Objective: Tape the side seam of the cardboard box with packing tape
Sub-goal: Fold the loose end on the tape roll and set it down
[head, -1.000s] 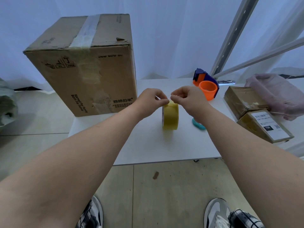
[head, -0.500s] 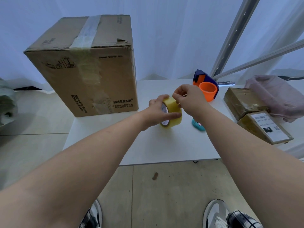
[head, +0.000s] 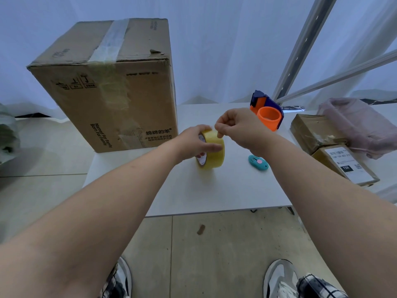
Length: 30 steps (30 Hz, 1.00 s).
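A yellow roll of packing tape [head: 213, 155] stands on edge on the white table [head: 225, 190]. My left hand [head: 193, 143] grips the roll, thumb across its outer face and fingers in the core. My right hand [head: 236, 125] pinches at the top rim of the roll with thumb and fingertips; whether a tape end is lifted is too small to tell. A large cardboard box [head: 111, 87] stands upright at the table's left end, with old clear tape down its top and front face.
An orange and blue tape dispenser [head: 267, 111] sits behind my right hand. A teal box cutter [head: 258, 162] lies to the right of the roll. Two brown parcels [head: 330, 147] and a pink bag [head: 361, 125] lie at the right. Tiled floor and my shoes are below.
My left hand went from pinching the top of the roll to gripping it, and the roll turned so its core faces left. My right hand stayed pinching at the top rim.
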Each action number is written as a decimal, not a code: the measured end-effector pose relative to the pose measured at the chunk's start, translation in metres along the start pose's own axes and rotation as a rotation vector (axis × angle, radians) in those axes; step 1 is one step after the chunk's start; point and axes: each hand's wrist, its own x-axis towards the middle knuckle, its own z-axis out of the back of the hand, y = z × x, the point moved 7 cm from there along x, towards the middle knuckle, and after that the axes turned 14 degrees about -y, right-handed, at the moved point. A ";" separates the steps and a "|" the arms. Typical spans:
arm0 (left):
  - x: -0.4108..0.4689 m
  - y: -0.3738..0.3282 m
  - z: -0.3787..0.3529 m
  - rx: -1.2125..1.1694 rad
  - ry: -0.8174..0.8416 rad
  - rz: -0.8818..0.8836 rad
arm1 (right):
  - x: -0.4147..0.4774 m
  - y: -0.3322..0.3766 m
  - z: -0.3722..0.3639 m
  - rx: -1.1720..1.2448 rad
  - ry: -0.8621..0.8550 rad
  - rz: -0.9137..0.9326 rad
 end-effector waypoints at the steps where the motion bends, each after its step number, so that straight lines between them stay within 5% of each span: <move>1: -0.001 0.000 0.001 0.068 0.007 -0.024 | 0.000 0.000 0.002 0.015 -0.010 -0.009; 5: -0.005 -0.012 0.004 0.330 -0.116 -0.206 | 0.003 -0.004 0.006 0.036 -0.059 -0.025; 13: -0.008 -0.029 0.019 0.048 -0.184 -0.272 | 0.004 -0.007 -0.002 0.065 0.034 0.012; 20: -0.004 -0.024 0.020 0.021 -0.204 -0.255 | 0.007 0.007 -0.001 -0.321 -0.164 0.316; 30: -0.002 -0.018 0.018 0.019 -0.213 -0.249 | 0.005 0.004 -0.004 -0.311 -0.286 0.405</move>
